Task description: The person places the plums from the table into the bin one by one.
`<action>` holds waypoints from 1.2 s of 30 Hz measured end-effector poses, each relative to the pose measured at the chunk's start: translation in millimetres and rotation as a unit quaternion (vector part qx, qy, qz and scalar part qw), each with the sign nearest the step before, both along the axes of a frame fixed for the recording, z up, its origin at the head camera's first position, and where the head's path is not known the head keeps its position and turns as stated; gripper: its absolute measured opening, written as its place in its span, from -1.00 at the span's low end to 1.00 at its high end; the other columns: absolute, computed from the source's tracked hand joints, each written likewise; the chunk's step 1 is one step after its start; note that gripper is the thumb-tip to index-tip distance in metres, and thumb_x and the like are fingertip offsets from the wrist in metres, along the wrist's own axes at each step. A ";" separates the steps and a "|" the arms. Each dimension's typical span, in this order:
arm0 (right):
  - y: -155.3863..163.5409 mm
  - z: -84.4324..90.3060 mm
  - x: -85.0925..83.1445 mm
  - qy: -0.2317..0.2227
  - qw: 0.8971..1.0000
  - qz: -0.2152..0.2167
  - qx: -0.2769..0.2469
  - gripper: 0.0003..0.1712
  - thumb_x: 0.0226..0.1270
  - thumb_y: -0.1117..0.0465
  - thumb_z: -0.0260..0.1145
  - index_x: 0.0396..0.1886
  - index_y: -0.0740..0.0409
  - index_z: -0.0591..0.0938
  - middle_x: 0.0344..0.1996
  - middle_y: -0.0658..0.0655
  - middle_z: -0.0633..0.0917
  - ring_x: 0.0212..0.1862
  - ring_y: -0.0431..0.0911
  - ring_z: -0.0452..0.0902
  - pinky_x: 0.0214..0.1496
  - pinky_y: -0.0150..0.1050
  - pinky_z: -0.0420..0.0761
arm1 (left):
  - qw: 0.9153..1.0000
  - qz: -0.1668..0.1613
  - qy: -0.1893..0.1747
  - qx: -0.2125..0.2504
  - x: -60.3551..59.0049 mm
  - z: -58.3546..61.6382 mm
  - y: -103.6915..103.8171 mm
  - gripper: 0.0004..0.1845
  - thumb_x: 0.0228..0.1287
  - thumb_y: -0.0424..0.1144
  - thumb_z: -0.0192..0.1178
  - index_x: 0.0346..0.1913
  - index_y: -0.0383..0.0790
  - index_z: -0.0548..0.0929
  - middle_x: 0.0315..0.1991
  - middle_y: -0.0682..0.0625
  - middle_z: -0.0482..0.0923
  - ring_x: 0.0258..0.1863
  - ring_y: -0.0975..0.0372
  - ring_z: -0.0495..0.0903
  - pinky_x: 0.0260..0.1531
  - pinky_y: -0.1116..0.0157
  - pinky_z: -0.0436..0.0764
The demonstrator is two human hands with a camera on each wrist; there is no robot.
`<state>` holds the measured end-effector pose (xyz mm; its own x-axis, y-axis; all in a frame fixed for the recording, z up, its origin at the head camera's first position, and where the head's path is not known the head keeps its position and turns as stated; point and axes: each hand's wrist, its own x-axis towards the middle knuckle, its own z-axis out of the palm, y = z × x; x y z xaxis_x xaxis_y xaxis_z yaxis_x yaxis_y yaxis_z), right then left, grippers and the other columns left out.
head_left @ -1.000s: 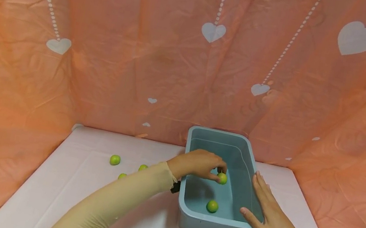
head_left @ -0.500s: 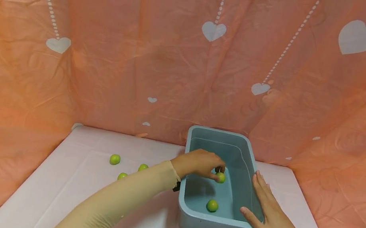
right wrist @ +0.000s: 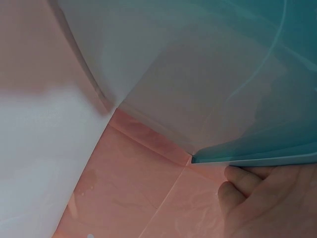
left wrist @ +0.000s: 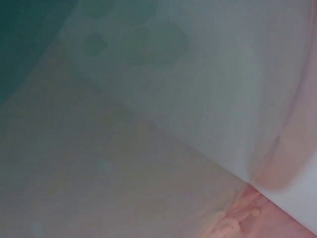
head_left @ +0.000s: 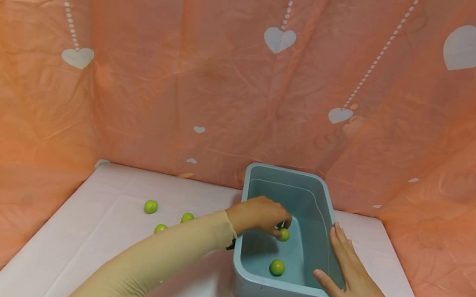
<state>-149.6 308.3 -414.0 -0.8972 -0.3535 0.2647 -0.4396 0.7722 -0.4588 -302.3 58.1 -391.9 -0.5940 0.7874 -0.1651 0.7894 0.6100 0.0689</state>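
Observation:
A blue plastic bin stands on the white table. My left hand reaches over the bin's left wall and pinches a small green ball inside it, above the bin floor. A second green ball lies on the floor near the front wall. My right hand rests flat against the bin's right rim with straight fingers and the thumb at the near corner. The right wrist view shows the bin's edge and my fingers beneath it. The left wrist view is a blur of bin wall.
Three more green balls lie on the table left of the bin. An orange cloth with white hearts walls in the table at the back and both sides.
My left hand has sunk a little lower into the bin with the green ball still pinched. The right hand and the bin have stayed put.

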 end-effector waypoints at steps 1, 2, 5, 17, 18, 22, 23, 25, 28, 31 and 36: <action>-0.1 0.6 0.2 -0.002 1.000 -0.001 0.000 0.10 0.54 -0.03 0.41 0.79 0.14 -0.03 0.76 0.24 -0.05 0.76 0.09 -0.28 0.45 -0.68 -0.35 | 1.000 0.001 -0.002 -0.001 0.1 0.0 0.0 -0.71 0.49 0.07 0.40 0.13 0.11 0.76 0.02 0.20 0.73 -0.03 0.39 0.64 0.01 0.28 0.63; -0.2 1.3 0.4 -0.004 1.000 -0.002 0.000 0.10 0.54 -0.03 0.41 0.79 0.13 -0.04 0.76 0.23 -0.05 0.76 0.10 -0.28 0.45 -0.68 -0.35 | 1.000 0.001 -0.004 -0.002 0.2 -0.1 0.0 -0.72 0.48 0.07 0.40 0.13 0.10 0.76 0.01 0.20 0.73 -0.05 0.39 0.64 -0.01 0.28 0.63; -0.5 3.0 0.6 -0.006 1.000 -0.004 -0.001 0.10 0.54 -0.01 0.41 0.79 0.13 -0.04 0.76 0.22 -0.06 0.76 0.13 -0.27 0.46 -0.65 -0.35 | 1.000 0.003 -0.009 -0.004 0.4 -1.1 0.2 -0.72 0.48 0.06 0.41 0.12 0.10 0.76 -0.04 0.21 0.73 -0.09 0.39 0.63 -0.04 0.28 0.63; -0.3 1.8 0.4 0.001 1.000 0.000 0.001 0.10 0.53 -0.03 0.42 0.78 0.16 -0.02 0.76 0.22 -0.04 0.76 0.06 -0.28 0.46 -0.67 -0.33 | 1.000 0.004 -0.009 -0.006 0.3 -1.6 0.0 -0.71 0.48 0.06 0.41 0.13 0.09 0.76 -0.04 0.21 0.73 -0.10 0.39 0.63 -0.07 0.28 0.63; 0.0 2.1 0.4 0.001 1.000 0.000 0.001 0.10 0.54 -0.03 0.42 0.78 0.16 -0.02 0.76 0.22 -0.04 0.76 0.05 -0.28 0.45 -0.67 -0.33 | 1.000 0.002 -0.008 -0.004 0.3 -1.3 -0.1 -0.71 0.48 0.06 0.40 0.13 0.09 0.76 -0.02 0.21 0.73 -0.09 0.39 0.63 -0.06 0.28 0.63; 0.3 1.9 0.6 0.001 1.000 0.002 0.000 0.10 0.55 -0.03 0.41 0.78 0.15 -0.03 0.76 0.23 -0.05 0.76 0.03 -0.29 0.46 -0.66 -0.33 | 1.000 -0.002 0.000 0.003 -0.3 -0.8 -0.2 -0.69 0.50 0.08 0.38 0.17 0.09 0.75 0.06 0.18 0.74 -0.01 0.38 0.65 -0.02 0.28 0.64; 0.1 1.5 0.6 0.001 1.000 0.002 0.000 0.10 0.55 -0.03 0.41 0.78 0.15 -0.03 0.76 0.22 -0.05 0.76 0.04 -0.29 0.46 -0.65 -0.33 | 1.000 -0.003 0.001 0.004 -0.3 -0.7 -0.6 -0.67 0.50 0.08 0.38 0.19 0.08 0.75 0.08 0.17 0.74 0.00 0.37 0.65 0.00 0.27 0.65; -0.1 0.5 0.7 -0.001 1.000 0.001 -0.002 0.09 0.55 -0.03 0.41 0.78 0.15 -0.03 0.76 0.22 -0.06 0.76 0.06 -0.29 0.46 -0.65 -0.33 | 1.000 -0.004 0.003 0.011 -0.4 -0.6 -1.6 -0.64 0.51 0.09 0.37 0.22 0.07 0.75 0.11 0.15 0.74 0.02 0.36 0.66 0.02 0.27 0.65; -0.3 -0.4 0.4 -0.006 1.000 0.001 -0.006 0.09 0.55 -0.02 0.40 0.78 0.15 -0.03 0.76 0.19 -0.07 0.76 0.09 -0.30 0.47 -0.62 -0.34 | 0.999 -0.007 0.003 0.032 -0.6 0.6 -4.2 -0.61 0.52 0.08 0.36 0.26 0.05 0.73 0.12 0.16 0.73 0.03 0.36 0.65 0.04 0.28 0.65; -0.2 -0.9 0.2 -0.010 1.000 0.000 -0.009 0.09 0.55 -0.01 0.40 0.79 0.14 -0.03 0.77 0.18 -0.08 0.76 0.12 -0.29 0.49 -0.58 -0.35 | 0.998 -0.010 0.004 0.059 -0.5 5.1 -9.3 -0.62 0.52 0.08 0.36 0.27 0.08 0.73 0.10 0.20 0.72 0.04 0.38 0.65 0.04 0.29 0.65; 0.3 -0.9 0.5 -0.015 1.000 -0.001 -0.011 0.09 0.56 -0.03 0.39 0.79 0.11 -0.04 0.76 0.21 -0.07 0.76 0.13 -0.29 0.61 -0.43 -0.30 | 0.995 -0.016 0.014 0.097 0.4 18.5 -24.9 -0.63 0.53 0.10 0.33 0.27 0.12 0.73 0.14 0.24 0.71 0.10 0.38 0.66 0.08 0.28 0.65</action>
<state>-149.1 308.6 -414.9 -0.9054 -0.3462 0.2456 -0.4242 0.7620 -0.4894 -301.9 33.2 -373.4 -0.5707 0.8212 0.0078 0.8112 0.5622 0.1608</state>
